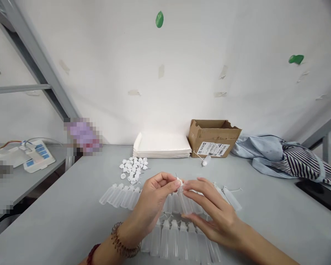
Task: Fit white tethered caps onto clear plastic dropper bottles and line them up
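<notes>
A translucent bottle (pixel 185 202) with a thin needle tip and white top is held upright, slightly tilted, between my two hands. My left hand (pixel 160 195) pinches its white top between thumb and fingers. My right hand (pixel 212 208) grips the bottle's body, the thumb low and the fingers near the top. Beneath and around my hands lie similar clear bottles, with one row (pixel 117 195) partly covered by my hands and a second row (pixel 174 239) closer to me. Small white caps (pixel 132 168) form a pile behind my left hand.
A stack of white sheets (pixel 162 146) and an open cardboard box (pixel 215 138) stand against the wall. One bottle (pixel 206 160) lies before the box. Striped and blue cloth (pixel 295 158) and a black phone (pixel 321 195) are at right; a power strip (pixel 39 156) is at left.
</notes>
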### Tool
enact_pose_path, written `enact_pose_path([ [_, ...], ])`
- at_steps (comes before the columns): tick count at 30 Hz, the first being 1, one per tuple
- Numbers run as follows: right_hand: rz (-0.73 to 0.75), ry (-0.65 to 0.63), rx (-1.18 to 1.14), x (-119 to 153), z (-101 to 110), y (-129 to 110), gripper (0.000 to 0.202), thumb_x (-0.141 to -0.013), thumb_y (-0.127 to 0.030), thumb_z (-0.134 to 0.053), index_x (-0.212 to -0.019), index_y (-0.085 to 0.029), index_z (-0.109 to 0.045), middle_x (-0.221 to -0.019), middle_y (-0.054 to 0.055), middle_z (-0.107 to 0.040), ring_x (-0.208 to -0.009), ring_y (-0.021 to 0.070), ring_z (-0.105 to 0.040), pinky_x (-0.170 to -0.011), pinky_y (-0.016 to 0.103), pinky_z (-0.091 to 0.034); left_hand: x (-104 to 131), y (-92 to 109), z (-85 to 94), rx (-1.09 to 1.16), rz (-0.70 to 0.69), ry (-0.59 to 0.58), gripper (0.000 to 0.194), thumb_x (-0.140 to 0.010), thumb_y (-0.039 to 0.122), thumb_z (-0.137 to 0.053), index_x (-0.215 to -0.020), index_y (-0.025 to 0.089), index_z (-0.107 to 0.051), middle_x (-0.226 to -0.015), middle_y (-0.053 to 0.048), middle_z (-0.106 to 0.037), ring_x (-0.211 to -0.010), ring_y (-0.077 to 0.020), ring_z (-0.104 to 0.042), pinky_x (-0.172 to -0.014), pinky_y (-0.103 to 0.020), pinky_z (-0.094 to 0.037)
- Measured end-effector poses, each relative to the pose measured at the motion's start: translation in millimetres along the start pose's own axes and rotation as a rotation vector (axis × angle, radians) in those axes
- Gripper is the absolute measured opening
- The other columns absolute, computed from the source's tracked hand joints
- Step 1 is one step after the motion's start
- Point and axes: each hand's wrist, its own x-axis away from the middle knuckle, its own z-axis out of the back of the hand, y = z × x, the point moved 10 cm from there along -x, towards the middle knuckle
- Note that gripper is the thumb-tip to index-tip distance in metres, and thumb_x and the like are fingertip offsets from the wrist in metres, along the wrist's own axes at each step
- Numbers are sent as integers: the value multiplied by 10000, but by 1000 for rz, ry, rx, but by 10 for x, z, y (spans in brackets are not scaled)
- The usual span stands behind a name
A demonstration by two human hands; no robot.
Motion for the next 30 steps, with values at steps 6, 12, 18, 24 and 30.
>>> enact_pose_path([
  [6, 20, 48, 146, -8, 42, -29, 324, -837, -178, -622, -1142, -99, -546, -1042, 151, -647, -1074, 294, -535, -946, 535, -419, -10, 5, 35, 50, 13, 30, 267, -679, 305, -808, -792, 184, -599, -774, 9, -662, -791, -125, -566, -823, -273, -407],
  [12, 2, 159, 265, -34, 148, -28, 310, -818, -76, -590, -1126, -108, -565, -907, 143, -627, -841, 248, -554, -677, 405, -512, -35, -38, 51, 94, 3, 12, 259, -713, 296, -791, -840, 188, -592, -829, -3, -673, -800, -120, -578, -854, -273, -411],
  [18, 18, 153, 373, -7, 127, 14, 422, -882, -74, -515, -1296, -116, -447, -808, 103, -649, -630, 188, -562, -521, 305, -486, -5, -39, 25, 98, -7, 35, 268, -689, 253, -800, -767, 191, -552, -819, 14, -655, -797, -112, -574, -836, -257, -420],
  [24, -198, 134, 38, 35, 74, 191, 262, -931, -162, -480, -1187, -144, -535, -781, 62, -639, -615, 149, -576, -538, 261, -496, -17, 23, 23, -34, 1, 8, 276, -683, 277, -798, -881, 193, -623, -826, 0, -663, -758, -119, -573, -791, -260, -441],
  [30, -641, -58, -477, 125, -244, 438, 297, -956, -367, -413, -815, -172, -588, -564, -36, -481, -461, 93, -448, -422, 206, -356, -44, 152, 39, -367, -105, -80, 155, -744, 305, -744, -838, 190, -695, -814, -32, -668, -797, -172, -593, -733, -270, -473],
])
